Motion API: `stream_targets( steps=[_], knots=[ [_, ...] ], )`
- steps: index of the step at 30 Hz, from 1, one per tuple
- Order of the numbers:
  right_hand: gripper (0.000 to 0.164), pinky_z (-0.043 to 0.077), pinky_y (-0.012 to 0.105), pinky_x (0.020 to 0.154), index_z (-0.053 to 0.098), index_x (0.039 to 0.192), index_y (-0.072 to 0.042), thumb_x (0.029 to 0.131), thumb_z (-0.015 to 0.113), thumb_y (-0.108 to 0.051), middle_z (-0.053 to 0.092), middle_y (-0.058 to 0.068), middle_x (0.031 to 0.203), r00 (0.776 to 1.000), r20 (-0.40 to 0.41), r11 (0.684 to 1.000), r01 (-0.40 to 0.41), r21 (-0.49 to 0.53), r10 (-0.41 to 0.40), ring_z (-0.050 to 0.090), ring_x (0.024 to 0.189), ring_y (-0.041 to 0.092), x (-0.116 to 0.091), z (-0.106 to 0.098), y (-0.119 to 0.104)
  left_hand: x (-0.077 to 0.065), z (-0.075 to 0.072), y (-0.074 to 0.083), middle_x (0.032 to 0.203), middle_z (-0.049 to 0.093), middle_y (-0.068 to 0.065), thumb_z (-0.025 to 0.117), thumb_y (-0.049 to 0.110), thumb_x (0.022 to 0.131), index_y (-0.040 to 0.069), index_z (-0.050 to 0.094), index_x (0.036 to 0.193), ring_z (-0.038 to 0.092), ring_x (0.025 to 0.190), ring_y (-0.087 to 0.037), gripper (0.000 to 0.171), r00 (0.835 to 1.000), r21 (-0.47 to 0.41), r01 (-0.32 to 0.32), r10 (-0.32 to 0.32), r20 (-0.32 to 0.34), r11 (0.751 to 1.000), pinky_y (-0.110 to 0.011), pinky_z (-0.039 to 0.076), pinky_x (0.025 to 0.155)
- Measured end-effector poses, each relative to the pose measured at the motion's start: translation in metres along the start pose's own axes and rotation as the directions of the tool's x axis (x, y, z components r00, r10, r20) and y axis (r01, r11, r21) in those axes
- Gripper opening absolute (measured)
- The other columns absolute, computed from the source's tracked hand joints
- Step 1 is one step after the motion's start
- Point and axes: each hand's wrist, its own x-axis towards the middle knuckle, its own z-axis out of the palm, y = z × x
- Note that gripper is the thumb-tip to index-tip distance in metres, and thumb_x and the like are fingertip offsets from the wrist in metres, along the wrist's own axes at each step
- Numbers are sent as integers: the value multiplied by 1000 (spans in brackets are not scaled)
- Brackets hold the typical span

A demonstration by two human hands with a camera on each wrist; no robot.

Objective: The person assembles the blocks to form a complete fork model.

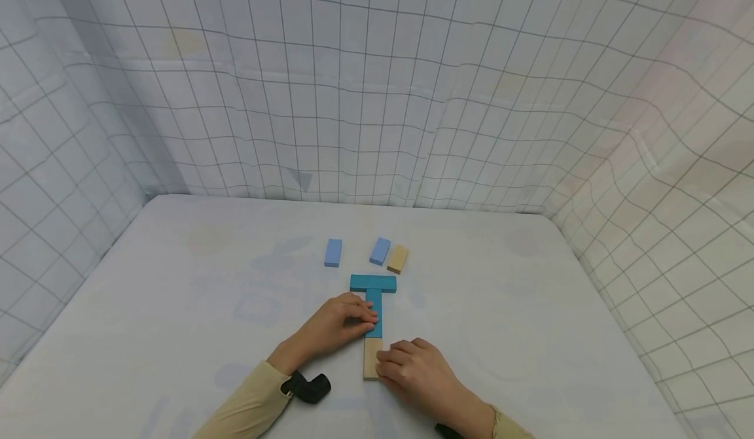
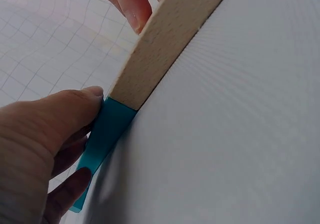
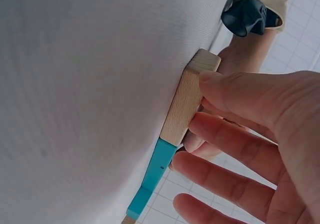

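Observation:
In the head view, a flat teal block (image 1: pixel 377 332) stands end to end with a plain wooden block (image 1: pixel 371 354). Across its far end lies another teal block (image 1: pixel 374 283), forming a T shape. My left hand (image 1: pixel 336 321) rests its fingertips and thumb on the near teal block. The left wrist view shows the thumb by the seam between teal and wood. My right hand (image 1: pixel 415 370) touches the right side of the wooden block, its thumb near the block's near end in the right wrist view. The other right fingers extend loosely beside the row.
Beyond the T lie two light blue blocks, one at left (image 1: pixel 333 253) and one at right (image 1: pixel 379 251). A small wooden block (image 1: pixel 398 259) is beside the right one. Grid-patterned curtains (image 1: pixel 377 99) surround the white table (image 1: pixel 501 308).

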Motion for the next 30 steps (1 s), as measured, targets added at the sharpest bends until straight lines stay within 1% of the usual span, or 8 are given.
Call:
stream_targets(
  steps=[7, 11, 14, 18, 23, 27, 30],
  knots=[
    [10, 48, 26, 70, 74, 80, -23, 75, 82, -21, 68, -9, 90, 997, -74, 1000, 8, -29, -10, 62, 89, 10, -1, 2, 0, -2, 1, 1, 104, 64, 6, 70, 23, 89, 13, 74, 104, 56, 112, -16, 19, 1000, -15, 23, -23, 22, 1000, -34, 44, 95],
    [12, 46, 25, 66, 72, 75, -24, 73, 82, -18, 64, -10, 81, 993, -113, 999, 21, -47, -26, 59, 82, 8, 0, 3, -1, -3, 1, 2, 103, 62, 6, 69, 26, 89, 13, 73, 103, 55, 113, -17, 20, 999, -36, 32, -31, 22, 999, -33, 44, 94],
    [13, 44, 23, 63, 72, 74, -25, 72, 82, -18, 61, -10, 76, 991, -127, 998, 27, -58, -34, 56, 77, 7, 0, 3, -1, -3, 1, 3, 106, 59, 7, 69, 33, 89, 15, 72, 103, 53, 115, -16, 23, 998, -34, 52, -51, 33, 998, -33, 44, 95],
    [13, 44, 23, 62, 72, 73, -25, 72, 83, -18, 59, -10, 74, 992, -121, 997, 27, -75, -36, 55, 74, 7, 0, 3, -2, -3, 2, 5, 111, 56, 7, 67, 41, 87, 20, 70, 103, 48, 119, -15, 26, 994, -25, 94, -93, 62, 995, -35, 41, 98],
    [13, 43, 23, 62, 72, 72, -25, 72, 83, -19, 59, -10, 72, 994, -102, 995, 24, -93, -33, 55, 73, 8, 0, 2, -2, -5, 3, 6, 117, 53, 5, 69, 47, 84, 22, 66, 102, 43, 121, -16, 31, 989, -23, 129, -127, 82, 991, -36, 39, 99],
    [13, 44, 23, 62, 72, 73, -25, 72, 83, -19, 59, -10, 72, 996, -87, 995, 21, -98, -30, 55, 73, 8, 0, 3, -2, -4, 4, 8, 117, 52, 4, 71, 49, 81, 23, 64, 100, 41, 121, -15, 33, 988, -24, 134, -132, 80, 991, -36, 39, 99],
    [13, 43, 23, 62, 72, 73, -25, 72, 83, -19, 59, -10, 71, 996, -79, 995, 23, -99, -30, 55, 73, 8, 0, 3, -2, -4, 5, 9, 113, 50, 7, 72, 49, 81, 23, 62, 99, 42, 116, -13, 33, 990, -15, 127, -125, 70, 992, -35, 40, 96]
  ],
)
